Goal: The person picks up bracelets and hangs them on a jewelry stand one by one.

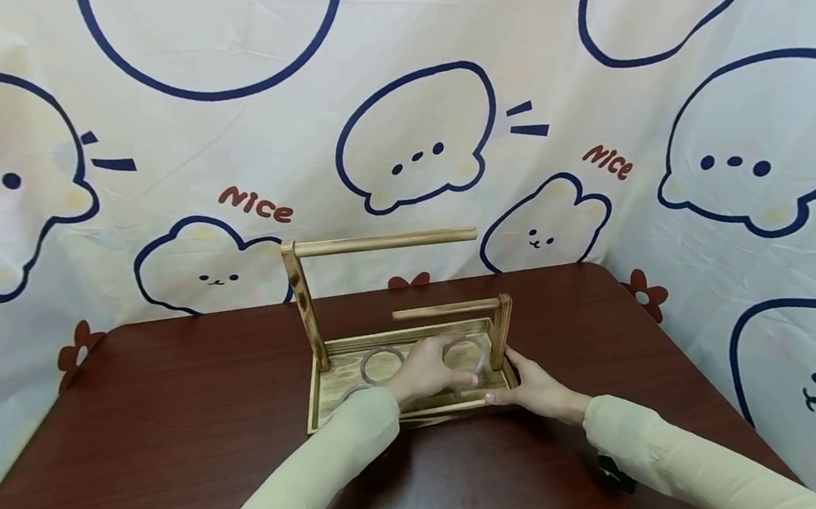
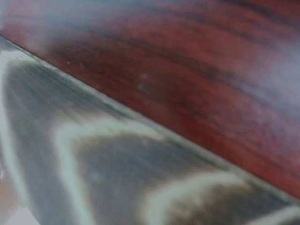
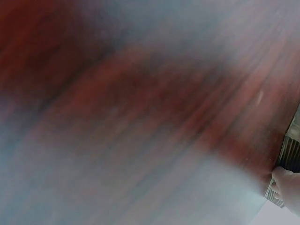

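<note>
A wooden tray (image 1: 330,360) stands on the dark red table (image 1: 171,412). It carries a tall post with a crossbar (image 1: 384,242) on its left and a short post with a crossbar (image 1: 444,310) on its right. Several clear rings lie in the tray; one ring (image 1: 381,364) lies free near the tall post. My left hand (image 1: 431,368) reaches into the tray, its fingers curled across another clear ring (image 1: 480,353). My right hand (image 1: 534,386) grips the tray's front right corner beside the short post. In the left wrist view, the tray's wood (image 2: 117,168) fills the frame, blurred.
A cartoon-print cloth (image 1: 409,122) hangs behind the table and along its right side. The right wrist view is blurred: table surface (image 3: 154,108), a fingertip (image 3: 287,187) and a strip of tray edge (image 3: 291,152) at the lower right.
</note>
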Demonstrator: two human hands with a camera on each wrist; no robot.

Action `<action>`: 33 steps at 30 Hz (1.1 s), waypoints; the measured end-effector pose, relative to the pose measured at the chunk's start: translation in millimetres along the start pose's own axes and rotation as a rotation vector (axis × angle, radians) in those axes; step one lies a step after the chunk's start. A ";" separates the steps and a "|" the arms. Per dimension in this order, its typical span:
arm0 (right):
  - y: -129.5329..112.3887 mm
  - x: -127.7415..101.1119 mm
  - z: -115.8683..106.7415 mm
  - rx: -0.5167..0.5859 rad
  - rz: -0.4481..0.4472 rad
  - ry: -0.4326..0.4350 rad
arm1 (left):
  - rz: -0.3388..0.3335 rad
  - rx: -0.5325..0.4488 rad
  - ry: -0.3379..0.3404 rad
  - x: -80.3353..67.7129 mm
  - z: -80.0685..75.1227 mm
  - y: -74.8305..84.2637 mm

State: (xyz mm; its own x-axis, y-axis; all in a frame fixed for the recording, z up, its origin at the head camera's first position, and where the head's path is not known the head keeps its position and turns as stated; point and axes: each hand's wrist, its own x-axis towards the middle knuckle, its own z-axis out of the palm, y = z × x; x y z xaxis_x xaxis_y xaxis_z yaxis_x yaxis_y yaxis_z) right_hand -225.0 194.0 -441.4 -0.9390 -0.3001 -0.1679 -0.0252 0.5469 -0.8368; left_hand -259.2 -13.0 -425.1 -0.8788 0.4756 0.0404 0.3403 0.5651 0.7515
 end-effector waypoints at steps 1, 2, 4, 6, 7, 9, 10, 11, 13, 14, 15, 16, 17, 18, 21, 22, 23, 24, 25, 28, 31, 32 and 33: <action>0.4 0.1 0.0 0.000 0.003 0.001 | -0.001 -0.003 0.003 -2.0 -0.5 1.3; 0.9 0.1 -0.2 -0.001 0.006 0.000 | -0.001 -0.007 0.004 -3.8 -1.2 2.7; 2.2 0.6 -0.2 -0.010 0.012 0.002 | 0.001 -0.014 0.002 -7.8 -2.2 5.4; 3.3 1.1 -0.1 -0.012 0.023 0.005 | 0.014 -0.011 0.001 -11.8 -3.3 7.9; 3.6 1.4 0.0 -0.013 0.028 0.004 | 0.018 -0.006 0.001 -13.8 -3.7 8.6; 3.8 1.5 0.4 -0.018 0.031 0.005 | 0.031 0.003 -0.004 -18.4 -4.4 9.4; 3.7 1.6 0.6 -0.018 0.031 0.006 | 0.041 0.006 -0.005 -20.7 -4.8 9.4; 3.5 1.6 0.6 -0.017 0.034 0.006 | 0.048 0.006 -0.005 -22.9 -5.3 9.4; 2.5 1.5 0.7 -0.019 0.030 0.007 | 0.063 -0.002 -0.006 -27.8 -6.3 9.4; 2.2 1.4 0.7 -0.020 0.028 0.010 | 0.074 -0.011 -0.007 -30.4 -7.1 9.8; 1.8 1.3 0.7 -0.018 0.029 0.012 | 0.084 -0.015 -0.008 -32.8 -7.8 10.1; 1.7 1.4 0.6 -0.018 0.029 0.012 | 0.095 -0.014 -0.008 -35.1 -8.6 10.3; 1.5 1.1 0.6 -0.021 0.030 0.011 | 0.104 -0.013 -0.007 -37.6 -9.6 10.8; 1.7 0.9 0.6 -0.024 0.033 0.011 | 0.113 -0.011 -0.007 -40.1 -10.5 11.4; 2.2 0.4 0.4 -0.037 0.033 0.010 | 0.136 0.012 0.007 -46.8 -13.4 12.1; 2.5 0.5 0.4 -0.039 0.034 0.009 | 0.142 0.018 0.015 -49.1 -14.3 12.2; 2.4 0.2 0.5 -0.040 0.035 0.007 | 0.143 0.025 0.022 -51.2 -15.3 12.3; 2.4 0.2 0.5 -0.039 0.037 0.005 | 0.145 0.031 0.029 -53.3 -16.3 12.4; 2.2 0.0 0.5 -0.036 0.036 0.003 | 0.145 0.034 0.033 -55.0 -17.2 12.4; 1.7 -0.1 0.2 -0.024 0.042 -0.005 | 0.138 0.035 0.036 -58.7 -20.2 12.8; 1.3 0.3 -0.4 -0.021 0.038 -0.009 | 0.140 0.003 0.032 -60.0 -23.5 13.2; 1.2 0.6 -0.6 -0.023 0.037 -0.007 | 0.140 -0.006 0.031 -60.1 -24.5 13.2; 1.3 1.0 -0.7 -0.025 0.036 -0.003 | 0.138 -0.014 0.030 -60.1 -25.5 13.2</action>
State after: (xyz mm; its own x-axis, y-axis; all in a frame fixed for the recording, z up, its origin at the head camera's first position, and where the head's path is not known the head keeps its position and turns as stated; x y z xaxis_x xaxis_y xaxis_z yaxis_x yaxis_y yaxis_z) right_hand -226.2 195.0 -442.2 -0.9383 -0.2825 -0.1995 0.0000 0.5767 -0.8169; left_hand -210.5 -51.3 -400.8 -0.8337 0.5275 0.1635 0.4540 0.4860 0.7468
